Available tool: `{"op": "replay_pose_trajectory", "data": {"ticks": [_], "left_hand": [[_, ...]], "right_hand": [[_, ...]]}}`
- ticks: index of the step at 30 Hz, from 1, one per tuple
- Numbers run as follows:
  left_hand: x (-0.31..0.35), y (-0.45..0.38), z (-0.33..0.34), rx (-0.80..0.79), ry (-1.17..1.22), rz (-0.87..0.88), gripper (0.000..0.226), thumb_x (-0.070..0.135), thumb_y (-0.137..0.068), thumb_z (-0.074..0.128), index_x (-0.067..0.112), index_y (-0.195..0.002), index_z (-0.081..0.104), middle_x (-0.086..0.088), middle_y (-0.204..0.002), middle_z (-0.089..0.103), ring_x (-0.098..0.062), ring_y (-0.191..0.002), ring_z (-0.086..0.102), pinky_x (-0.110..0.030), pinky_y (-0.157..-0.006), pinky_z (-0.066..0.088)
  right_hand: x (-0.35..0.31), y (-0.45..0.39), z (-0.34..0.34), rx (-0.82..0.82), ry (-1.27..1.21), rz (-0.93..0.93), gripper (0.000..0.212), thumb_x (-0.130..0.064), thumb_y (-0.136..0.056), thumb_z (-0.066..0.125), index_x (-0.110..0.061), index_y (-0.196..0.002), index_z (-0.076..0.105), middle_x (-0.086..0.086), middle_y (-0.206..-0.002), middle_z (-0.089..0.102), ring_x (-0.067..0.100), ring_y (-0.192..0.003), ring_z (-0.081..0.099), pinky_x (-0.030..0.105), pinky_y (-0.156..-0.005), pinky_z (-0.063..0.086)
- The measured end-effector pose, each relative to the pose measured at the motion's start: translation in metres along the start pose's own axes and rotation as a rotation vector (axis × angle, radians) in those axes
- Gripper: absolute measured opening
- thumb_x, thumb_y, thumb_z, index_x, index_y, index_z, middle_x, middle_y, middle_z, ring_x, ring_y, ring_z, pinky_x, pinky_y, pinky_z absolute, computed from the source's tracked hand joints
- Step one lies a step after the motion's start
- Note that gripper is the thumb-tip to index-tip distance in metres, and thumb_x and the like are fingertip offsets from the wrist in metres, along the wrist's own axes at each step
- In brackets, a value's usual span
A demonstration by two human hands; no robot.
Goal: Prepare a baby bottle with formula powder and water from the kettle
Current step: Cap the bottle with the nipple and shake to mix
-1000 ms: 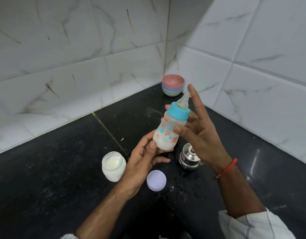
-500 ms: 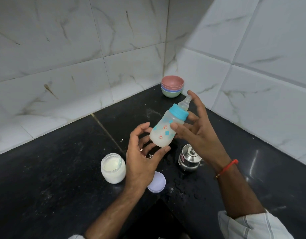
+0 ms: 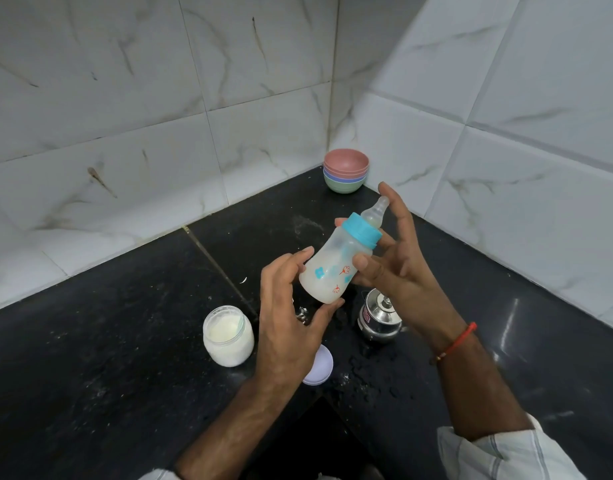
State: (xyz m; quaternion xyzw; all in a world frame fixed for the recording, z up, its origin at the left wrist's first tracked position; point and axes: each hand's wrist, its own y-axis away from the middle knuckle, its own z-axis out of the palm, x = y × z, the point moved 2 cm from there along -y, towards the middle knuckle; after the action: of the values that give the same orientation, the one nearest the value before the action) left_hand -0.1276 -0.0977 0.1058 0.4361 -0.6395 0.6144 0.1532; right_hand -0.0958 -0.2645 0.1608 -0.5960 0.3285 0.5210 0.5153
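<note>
The capped baby bottle (image 3: 336,263), tilted toward one o'clock, is held between both hands: left hand (image 3: 291,317) fingers curled round its base, right hand (image 3: 395,258) fingers spread along its side.

The baby bottle (image 3: 336,261) is held above the countertop (image 3: 107,341), tilted with its teat (image 3: 377,213) toward one o'clock, between the left hand (image 3: 287,317) at its seven o'clock and the right hand (image 3: 391,258) at its three o'clock. On the countertop, the open jar of powder (image 3: 228,336) stands at eight o'clock from the bottle, and the jar's lid (image 3: 320,367) lies at four o'clock from the jar, partly under the left hand. The small metal kettle (image 3: 379,318) stands at five o'clock from the bottle, below the right wrist. A stack of bowls (image 3: 346,169) sits in the wall corner, at twelve o'clock, well behind everything else.
</note>
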Motion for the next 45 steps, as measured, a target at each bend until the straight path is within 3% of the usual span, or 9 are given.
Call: {"op": "replay_pose_trajectory", "data": {"ticks": [10,13,16,24,30,34,38,41,45], "left_hand": [[0.005,0.001,-0.001,-0.010,-0.094,0.130,0.090,0.013,-0.075,0.094,0.036,-0.143,0.039,0.038,-0.147,0.033,-0.031,-0.120,0.058,-0.053,-0.098,0.053],[0.002,0.002,0.000,-0.054,0.039,0.030,0.086,0.039,-0.074,0.091,0.035,-0.145,0.041,0.014,-0.149,0.045,-0.032,-0.126,0.058,-0.053,-0.102,0.052],[0.004,0.003,0.000,-0.073,0.130,-0.018,0.082,0.051,-0.077,0.085,0.028,-0.145,0.045,0.000,-0.138,0.055,-0.027,-0.127,0.059,-0.048,-0.103,0.054],[0.003,0.002,0.004,-0.064,0.149,-0.071,0.067,0.040,-0.074,0.089,0.034,-0.132,0.055,0.008,-0.132,0.061,-0.026,-0.124,0.062,-0.041,-0.101,0.055],[-0.022,-0.001,-0.002,-0.240,-0.048,-0.287,0.074,0.041,-0.073,0.089,0.050,-0.132,0.045,0.029,-0.136,0.053,-0.007,-0.132,0.043,-0.008,-0.103,0.037],[-0.035,0.003,-0.017,-0.191,-0.100,-0.344,0.061,0.042,-0.082,0.082,0.057,-0.127,0.044,0.030,-0.133,0.056,-0.010,-0.131,0.045,-0.021,-0.105,0.038],[-0.044,0.010,-0.028,-0.095,-0.103,-0.391,0.053,0.035,-0.088,0.079,0.048,-0.132,0.050,0.025,-0.132,0.061,-0.013,-0.128,0.050,-0.030,-0.105,0.041],[-0.052,0.009,-0.034,-0.061,-0.124,-0.382,0.053,0.027,-0.090,0.079,0.043,-0.133,0.051,0.022,-0.135,0.059,-0.013,-0.125,0.053,-0.026,-0.102,0.042],[-0.061,-0.001,-0.042,-0.034,-0.134,-0.386,0.055,0.013,-0.092,0.076,0.038,-0.135,0.054,0.014,-0.133,0.055,-0.015,-0.121,0.056,-0.019,-0.095,0.043]], "right_hand": [[0.001,0.005,0.007,0.069,-0.106,-0.021,0.096,0.006,-0.090,0.068,-0.042,-0.157,0.018,0.031,-0.135,0.057,0.031,-0.113,0.069,0.045,-0.090,0.060],[0.000,0.010,0.001,-0.018,-0.213,-0.092,0.093,0.011,-0.092,0.055,-0.044,-0.157,0.016,0.028,-0.136,0.056,0.056,-0.123,0.059,0.064,-0.100,0.051],[-0.005,0.011,0.001,-0.062,-0.253,-0.148,0.096,-0.006,-0.092,0.072,-0.042,-0.158,0.013,0.028,-0.138,0.050,0.063,-0.129,0.050,0.071,-0.106,0.043],[-0.006,0.009,-0.004,-0.050,-0.201,-0.133,0.097,-0.006,-0.090,0.074,-0.038,-0.159,0.013,0.029,-0.136,0.056,0.057,-0.128,0.055,0.064,-0.106,0.047],[0.008,-0.008,-0.016,0.076,-0.006,-0.051,0.092,0.003,-0.084,0.072,-0.032,-0.156,0.025,0.024,-0.130,0.063,0.031,-0.111,0.070,0.042,-0.093,0.058],[0.042,-0.010,-0.026,0.389,-0.490,0.080,0.073,-0.007,-0.089,0.068,-0.031,-0.151,0.038,0.017,-0.131,0.064,0.033,-0.115,0.070,0.055,-0.089,0.060],[0.070,-0.008,-0.027,0.661,-1.093,0.132,0.059,-0.026,-0.100,0.064,-0.012,-0.153,0.043,0.016,-0.150,0.056,0.034,-0.117,0.071,0.047,-0.082,0.063],[0.071,0.005,-0.002,0.545,-0.834,0.136,0.064,-0.020,-0.098,0.064,-0.026,-0.155,0.036,0.016,-0.144,0.058,0.035,-0.121,0.067,0.053,-0.080,0.062],[0.055,0.019,0.021,0.125,-0.467,0.098,0.086,-0.003,-0.086,0.076,-0.040,-0.153,0.036,0.024,-0.128,0.066,0.032,-0.118,0.068,0.052,-0.083,0.062]]}}
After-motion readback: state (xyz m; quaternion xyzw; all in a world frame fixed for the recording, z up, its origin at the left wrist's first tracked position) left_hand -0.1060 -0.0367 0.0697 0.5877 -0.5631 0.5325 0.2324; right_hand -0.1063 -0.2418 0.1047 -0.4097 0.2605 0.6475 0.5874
